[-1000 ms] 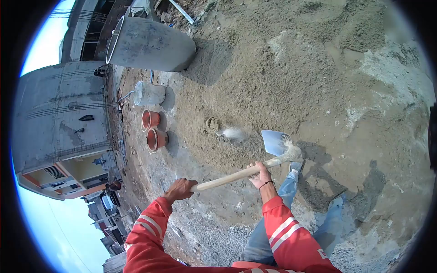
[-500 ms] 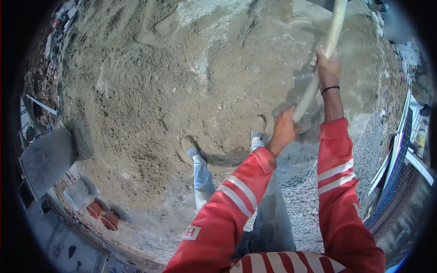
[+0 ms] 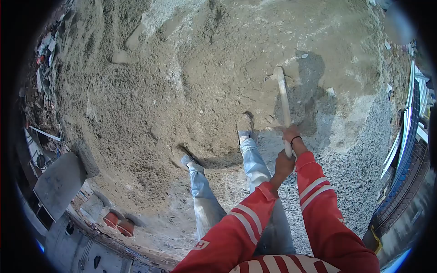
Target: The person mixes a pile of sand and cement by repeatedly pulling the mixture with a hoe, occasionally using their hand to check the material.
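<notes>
Left hand (image 3: 284, 164) and right hand (image 3: 292, 133) clench the pale handle of a hoe (image 3: 284, 102), the right nearer its head, which is at the sandy ground (image 3: 218, 86) beyond the person's shoes (image 3: 245, 122). Red buckets (image 3: 125, 227) stand lower left, gravel (image 3: 359, 182) lies right.

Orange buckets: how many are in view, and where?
2. One orange bucket is at lower left, beside the pale bucket. The other orange bucket is just right of the first. More could be hidden beyond the dark edge.
</notes>
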`<state>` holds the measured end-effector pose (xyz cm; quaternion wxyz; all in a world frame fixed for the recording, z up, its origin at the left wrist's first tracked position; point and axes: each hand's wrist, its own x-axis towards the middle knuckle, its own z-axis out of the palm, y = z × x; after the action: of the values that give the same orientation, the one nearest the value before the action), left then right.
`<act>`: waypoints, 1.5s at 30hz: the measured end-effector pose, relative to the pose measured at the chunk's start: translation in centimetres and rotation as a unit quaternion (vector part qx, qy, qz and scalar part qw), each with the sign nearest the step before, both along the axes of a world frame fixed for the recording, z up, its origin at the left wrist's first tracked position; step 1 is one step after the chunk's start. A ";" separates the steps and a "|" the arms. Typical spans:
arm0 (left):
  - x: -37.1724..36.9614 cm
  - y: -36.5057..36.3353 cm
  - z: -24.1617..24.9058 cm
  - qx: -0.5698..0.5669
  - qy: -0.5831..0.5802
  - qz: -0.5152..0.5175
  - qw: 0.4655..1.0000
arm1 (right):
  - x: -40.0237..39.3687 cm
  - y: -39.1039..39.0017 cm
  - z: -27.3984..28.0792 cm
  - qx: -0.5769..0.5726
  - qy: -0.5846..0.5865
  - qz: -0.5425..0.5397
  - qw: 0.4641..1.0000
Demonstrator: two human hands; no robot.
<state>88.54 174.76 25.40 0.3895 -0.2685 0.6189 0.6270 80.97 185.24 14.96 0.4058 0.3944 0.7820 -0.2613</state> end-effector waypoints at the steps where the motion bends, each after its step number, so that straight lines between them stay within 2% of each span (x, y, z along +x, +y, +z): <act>1: -0.8 -0.5 1.2 -0.001 -0.006 0.016 1.000 | -0.7 -0.7 1.6 -0.028 0.020 -0.057 0.998; 3: -2.8 -1.5 2.8 -0.005 0.039 0.032 0.999 | -2.8 -2.6 5.8 -0.099 0.048 -0.148 0.983; 5: -4.4 -3.9 4.2 -0.001 -0.064 0.010 0.998 | -4.1 -4.7 8.1 -0.203 0.041 -0.268 0.941; 7: -5.7 -9.7 7.0 0.013 -0.063 0.007 0.998 | -4.2 -8.3 9.4 -0.253 0.040 -0.319 0.912; 8: -5.6 -13.2 7.9 0.036 -0.072 -0.012 0.997 | -3.8 -10.7 10.1 -0.263 0.036 -0.304 0.915; 9: -4.8 -16.7 8.0 0.027 -0.070 0.005 0.997 | -3.4 -14.0 11.5 -0.278 0.045 -0.350 0.893; 10: -3.5 -20.4 7.9 0.039 -0.054 -0.023 0.997 | -2.7 -17.4 12.1 -0.293 0.049 -0.394 0.870; 11: -1.7 -24.3 8.0 0.049 -0.043 -0.047 0.997 | -1.6 -20.6 11.6 -0.306 0.031 -0.377 0.874; 12: 0.6 -28.1 7.6 0.017 -0.030 -0.077 0.996 | -0.8 -23.6 10.8 -0.326 0.032 -0.420 0.846; 14: 6.3 -36.1 8.6 -0.073 0.081 -0.109 0.988 | 0.9 -29.9 8.7 -0.334 0.033 -0.493 0.802; 15: 9.6 -40.4 9.5 -0.076 0.069 -0.105 0.989 | 2.1 -33.8 7.0 -0.342 0.015 -0.480 0.808; 17: 16.9 -49.6 12.2 -0.064 0.080 -0.086 0.991 | 4.6 -40.6 3.9 -0.273 0.024 -0.476 0.836; 20: 28.3 -63.1 14.9 -0.153 0.046 -0.111 0.981 | 13.8 -54.8 2.8 -0.330 -0.102 -0.409 0.845; 21: 31.2 -67.4 16.4 -0.219 0.021 -0.129 0.967 | 17.4 -59.4 3.4 -0.339 -0.144 -0.404 0.837; 23: 37.4 -74.1 18.3 -0.331 -0.047 -0.181 0.925 | 23.5 -67.1 4.6 -0.396 -0.265 -0.387 0.790; 25: 42.7 -78.5 19.8 -0.412 -0.047 -0.179 0.892 | 26.9 -72.4 8.4 -0.435 -0.287 -0.355 0.776; 27: 44.1 -80.6 20.9 -0.412 -0.099 -0.181 0.888 | 27.9 -74.2 11.6 -0.491 -0.276 -0.312 0.765; 29: 43.5 -80.2 20.3 -0.405 -0.099 -0.170 0.893 | 27.2 -73.8 12.5 -0.504 -0.263 -0.281 0.773; 32: 41.2 -75.5 16.5 -0.370 -0.037 -0.133 0.919 | 22.6 -70.0 11.5 -0.462 -0.200 -0.239 0.830; 33: 39.3 -73.1 14.8 -0.347 -0.035 -0.141 0.927 | 20.4 -68.1 9.9 -0.430 -0.168 -0.235 0.855; 35: 34.9 -66.8 10.7 -0.306 0.026 -0.081 0.948 | 14.5 -63.5 7.6 -0.363 -0.098 -0.222 0.900; 37: 28.8 -59.5 6.3 -0.256 0.086 -0.038 0.962 | 7.4 -57.9 7.8 -0.317 0.013 -0.191 0.929; 38: 24.4 -55.9 5.7 -0.202 0.105 0.015 0.974 | 4.0 -54.3 5.9 -0.290 0.054 -0.153 0.943; 39: 21.0 -52.0 4.2 -0.144 0.132 0.058 0.979 | -0.2 -51.8 8.4 -0.277 0.136 -0.138 0.941; 40: 17.7 -48.2 2.6 -0.083 0.144 0.085 0.982 | -3.9 -48.6 8.5 -0.253 0.207 -0.130 0.936; 42: 9.6 -40.7 1.3 -0.082 0.170 0.050 0.981 | -11.8 -42.9 12.9 -0.186 0.308 -0.045 0.932; 44: -0.1 -34.0 2.7 0.008 0.199 0.098 0.975 | -18.9 -37.3 17.2 -0.163 0.412 -0.002 0.897; 45: -4.1 -30.1 1.7 0.091 0.186 0.125 0.970 | -21.9 -35.1 19.5 -0.157 0.464 0.000 0.872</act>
<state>84.41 144.66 27.09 0.2088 -0.1860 0.5826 0.7632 59.03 150.14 34.42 0.0532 0.1590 0.8288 -0.5339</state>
